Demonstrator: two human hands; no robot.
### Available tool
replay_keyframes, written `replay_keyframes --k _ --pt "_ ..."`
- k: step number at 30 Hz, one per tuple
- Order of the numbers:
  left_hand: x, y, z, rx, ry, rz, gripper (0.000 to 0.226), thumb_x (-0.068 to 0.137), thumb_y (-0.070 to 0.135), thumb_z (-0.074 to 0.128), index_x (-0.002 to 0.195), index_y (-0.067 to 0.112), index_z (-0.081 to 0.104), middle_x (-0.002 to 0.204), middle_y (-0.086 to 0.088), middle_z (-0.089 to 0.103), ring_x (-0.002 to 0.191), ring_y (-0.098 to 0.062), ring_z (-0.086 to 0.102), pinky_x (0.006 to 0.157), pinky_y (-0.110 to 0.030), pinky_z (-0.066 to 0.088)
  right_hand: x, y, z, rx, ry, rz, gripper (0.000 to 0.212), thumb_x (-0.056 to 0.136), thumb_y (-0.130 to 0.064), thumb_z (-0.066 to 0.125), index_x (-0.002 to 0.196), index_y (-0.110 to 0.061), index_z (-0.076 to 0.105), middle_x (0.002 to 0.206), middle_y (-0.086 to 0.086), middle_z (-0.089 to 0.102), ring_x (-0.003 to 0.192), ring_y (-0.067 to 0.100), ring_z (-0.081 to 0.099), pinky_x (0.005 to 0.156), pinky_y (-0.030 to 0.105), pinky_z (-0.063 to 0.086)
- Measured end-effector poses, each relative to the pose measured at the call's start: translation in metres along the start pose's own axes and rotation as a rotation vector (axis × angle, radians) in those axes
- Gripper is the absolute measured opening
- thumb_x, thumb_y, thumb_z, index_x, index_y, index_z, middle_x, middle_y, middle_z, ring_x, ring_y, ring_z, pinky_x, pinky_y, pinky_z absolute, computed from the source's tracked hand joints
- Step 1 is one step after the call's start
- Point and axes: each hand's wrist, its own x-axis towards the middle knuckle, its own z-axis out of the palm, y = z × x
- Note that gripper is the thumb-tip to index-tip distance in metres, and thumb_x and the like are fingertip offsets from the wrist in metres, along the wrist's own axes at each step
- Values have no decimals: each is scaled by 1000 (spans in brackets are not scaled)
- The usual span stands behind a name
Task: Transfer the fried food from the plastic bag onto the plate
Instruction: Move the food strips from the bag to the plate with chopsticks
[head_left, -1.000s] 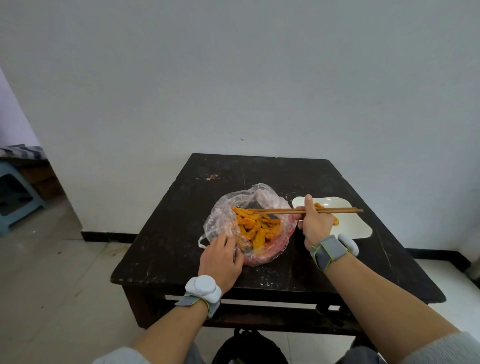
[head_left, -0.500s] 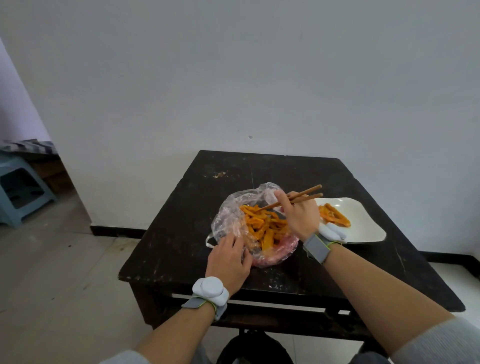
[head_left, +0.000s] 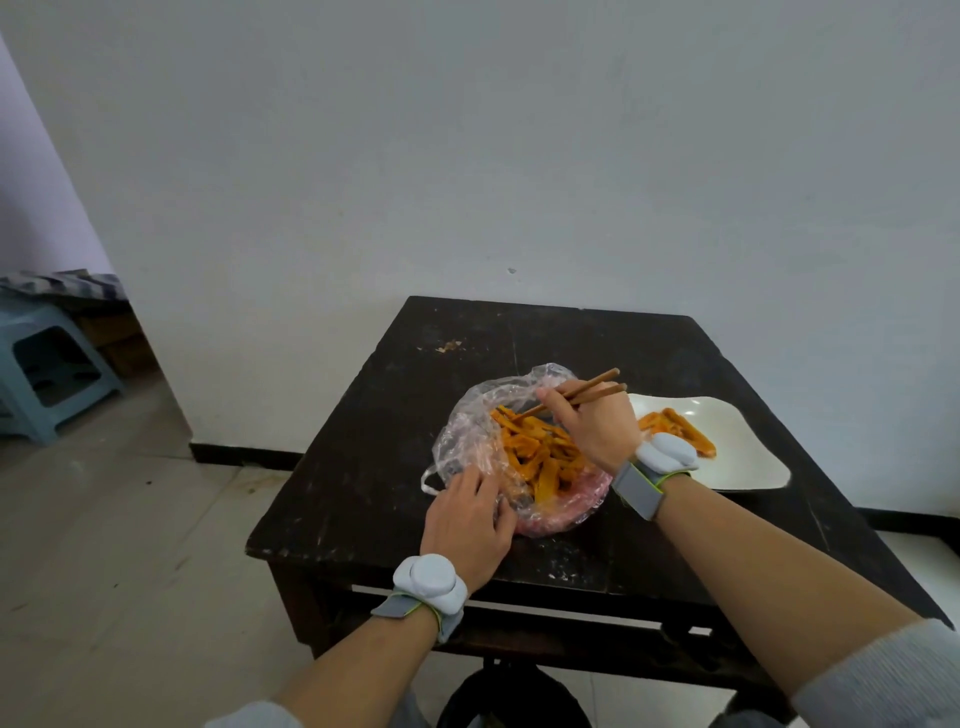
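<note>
At the frame's centre, the right hand (head_left: 597, 426) pinches wooden chopsticks (head_left: 574, 397) whose tips dip into the orange fried strips (head_left: 537, 457) inside the clear plastic bag (head_left: 467, 436), which the left hand (head_left: 467, 525) presses flat with spread fingers, while the white plate (head_left: 737, 452) at right carries a few strips.

You're in a plain room of a home, set up for eating. You sit at a worn dark wooden table (head_left: 395, 415) pushed against a bare white wall (head_left: 467, 156), over a pale tiled floor (head_left: 130, 519) with a black skirting strip (head_left: 244, 457). At the left, a doorway opens past a blue plastic stool (head_left: 47, 364).
</note>
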Motion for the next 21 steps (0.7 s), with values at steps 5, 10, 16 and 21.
replay_keyframes --k 5,10,16,21 --pt "0 0 -1 -3 6 -2 20 85 30 45 80 15 56 82 1 50 68 -16 49 52 -30 44 2 -3 4 81 128 85 42 96 -45 53 73 -14 71 60 1 67 53 16 64 59 42 57" --pt "0 0 -1 -5 0 -1 21 86 32 43 81 15 56 83 1 50 70 -16 49 52 -30 45 0 -3 -10 632 381 488 36 94 -22 62 67 -1 68 52 10 65 37 20 56 45 30 49" --pt "1 2 -2 -11 19 20 21 85 30 44 80 14 56 81 1 51 69 -16 49 51 -30 45 0 11 -30 906 489 651 31 94 -10 59 65 3 63 44 5 59 30 14 49 38 22 40" --pt "8 10 -7 3 76 61 19 85 27 47 80 13 59 80 -2 52 72 -21 49 61 -36 45 -3 13 -59 902 559 652 29 92 -12 61 68 1 66 53 13 60 31 12 47 35 19 35"
